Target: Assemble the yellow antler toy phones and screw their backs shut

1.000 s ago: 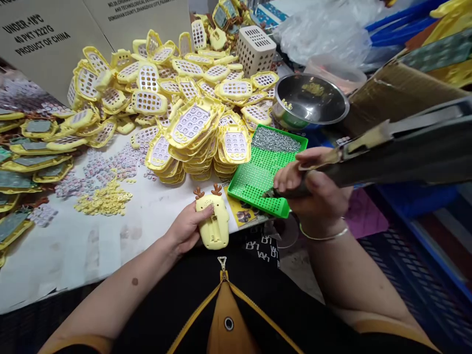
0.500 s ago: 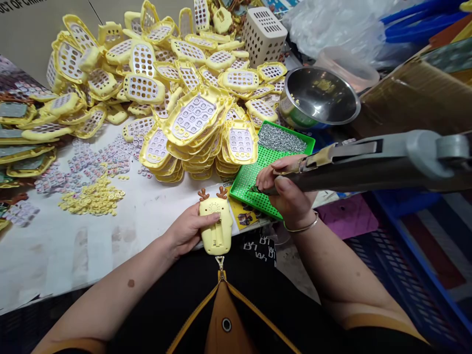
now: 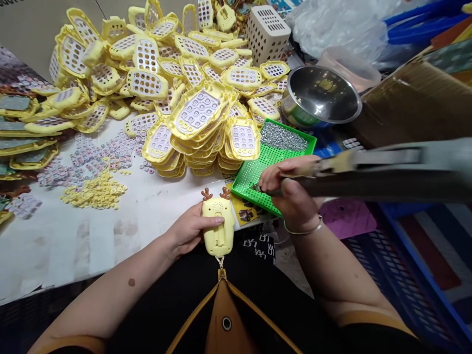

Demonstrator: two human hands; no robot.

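Left hand, lower centre of frame, clenched round yellow toy with brown antlers, held at near bench edge. Right hand, centre right, grasping driver, long grey tool running off right edge; tip over green tray of screws. Shells, yellow, heaped across upper left and centre. Steel bowl upper right, behind tray. White basket top centre.
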